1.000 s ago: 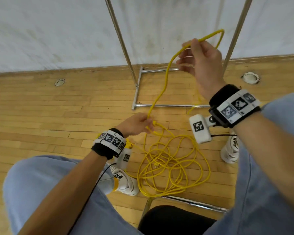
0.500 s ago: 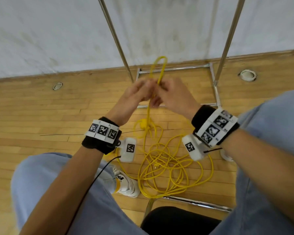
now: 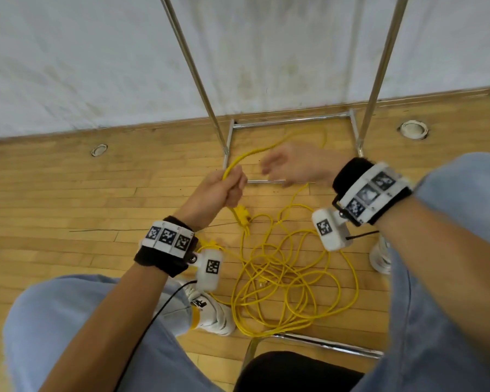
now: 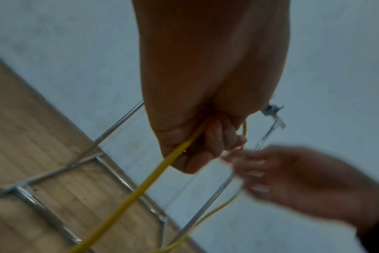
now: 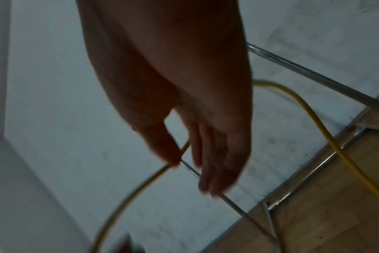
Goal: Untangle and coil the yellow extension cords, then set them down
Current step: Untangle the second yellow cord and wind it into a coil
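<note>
Left hand: the left hand is a closed fist around the thin yellow extension cord; in the left wrist view its curled fingers wrap the strand, which leaves the fist both toward the floor and past the knuckles.

Right hand: the right hand is blurred, just to the right of the left fist and apart from it. In the right wrist view its fingers hang nearly straight and the thumb touches a strand of the cord; whether thumb and forefinger actually pinch it cannot be told.

Cord in the air: from the top of the left fist the cord arches up and over behind the right hand, then drops below that hand's wrist toward the floor.

Plug: a yellow plug end hangs just under the left fist.

Cord on the floor: the rest lies in loose, overlapping loops on the wooden plank floor, below and between both hands.

Beyond the hands: a chrome tube rack frame stands on the floor against a white wall.

Below the left wrist: a white sneaker sits just beside the left edge of the loops.

Near edge: blue-jeaned knees either side, a black seat between them.
</note>
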